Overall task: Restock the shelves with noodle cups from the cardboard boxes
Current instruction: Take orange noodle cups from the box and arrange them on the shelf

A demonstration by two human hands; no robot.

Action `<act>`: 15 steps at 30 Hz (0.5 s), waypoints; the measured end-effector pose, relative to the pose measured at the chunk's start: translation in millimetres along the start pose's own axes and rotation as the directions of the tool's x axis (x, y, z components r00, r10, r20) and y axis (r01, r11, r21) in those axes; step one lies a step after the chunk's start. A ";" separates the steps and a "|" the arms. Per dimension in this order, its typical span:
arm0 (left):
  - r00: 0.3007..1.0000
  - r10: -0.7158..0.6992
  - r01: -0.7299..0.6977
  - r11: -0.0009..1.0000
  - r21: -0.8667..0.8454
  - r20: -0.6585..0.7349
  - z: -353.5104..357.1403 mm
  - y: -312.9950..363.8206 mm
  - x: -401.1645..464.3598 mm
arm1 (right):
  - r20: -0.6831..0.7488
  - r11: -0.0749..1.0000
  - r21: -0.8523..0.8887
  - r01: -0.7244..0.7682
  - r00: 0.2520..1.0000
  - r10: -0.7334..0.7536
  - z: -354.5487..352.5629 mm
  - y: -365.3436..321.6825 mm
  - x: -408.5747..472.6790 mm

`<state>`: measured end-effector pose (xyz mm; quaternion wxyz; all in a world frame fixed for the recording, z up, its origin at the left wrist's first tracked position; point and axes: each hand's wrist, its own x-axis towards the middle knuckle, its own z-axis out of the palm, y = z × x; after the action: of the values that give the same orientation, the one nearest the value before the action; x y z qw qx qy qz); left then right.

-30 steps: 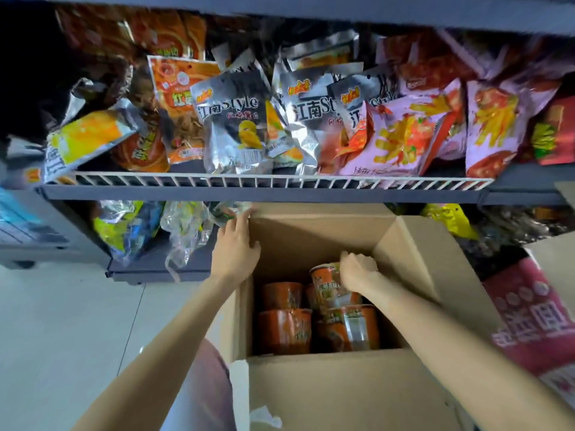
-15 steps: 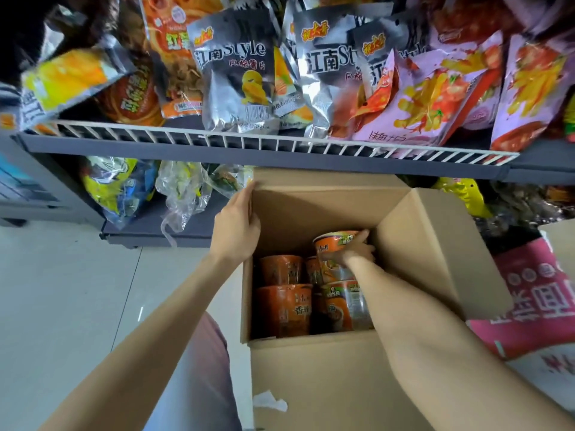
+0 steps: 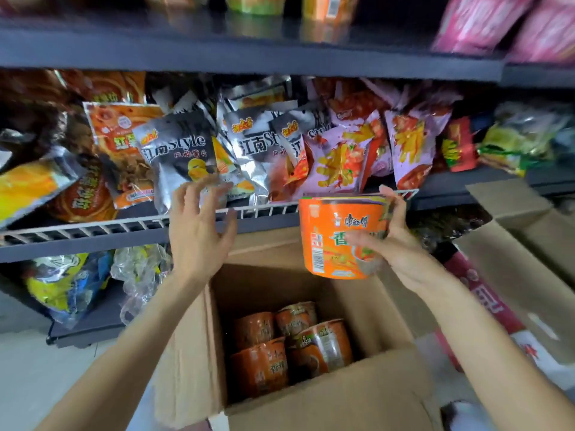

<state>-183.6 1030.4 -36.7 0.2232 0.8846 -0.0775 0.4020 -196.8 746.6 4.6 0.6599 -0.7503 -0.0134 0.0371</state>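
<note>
Head view: the camera looks down past two bare forearms at a shelf unit and an open box.
Right hand: the right hand (image 3: 393,244), at right of centre in the frame, grips one orange noodle cup (image 3: 340,236), with the thumb across its front and the fingers round its far side.
Noodle cup: it is upright, in the air above the box, and its top rim is about level with the white wire rail (image 3: 124,225) of the middle shelf.
Left hand: the left hand (image 3: 199,231), left of centre, holds nothing; its fingers are spread and relaxed in front of a silver snack bag (image 3: 179,154). Whether a fingertip touches the bag, I cannot tell.
Cardboard box: the cardboard box (image 3: 326,402) stands open in the lower middle of the frame, with more noodle cups (image 3: 289,343) low inside it, lying tilted.
Shelves: the middle shelf is crowded with snack bags; the upper shelf (image 3: 249,54), along the top of the frame, carries blurred cup-like items and pink packs (image 3: 497,23).
Step in hand: my judgement is that the cup is on its way from the box to a shelf place, probably the upper shelf where similar cups seem to stand.
How to do it well: keep the cup upright, lift it clear of the wire rail and of the shelf edge, and set it flat with the label to the front.
Risk: the grip is one-handed on a smooth wall, so the free hand should support the bottom or hold the loose bags back.
</note>
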 end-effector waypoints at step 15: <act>0.955 0.201 -0.252 0.938 0.240 0.217 -20.3 38.8 241.5 | -0.349 0.790 -0.087 0.607 0.724 -0.595 -30.9 -228.8 127.4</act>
<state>-49.0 1015.5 168.1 0.0466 0.9257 -0.1456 0.3460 -61.0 754.2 230.5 0.6396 -0.6879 -0.1343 -0.3158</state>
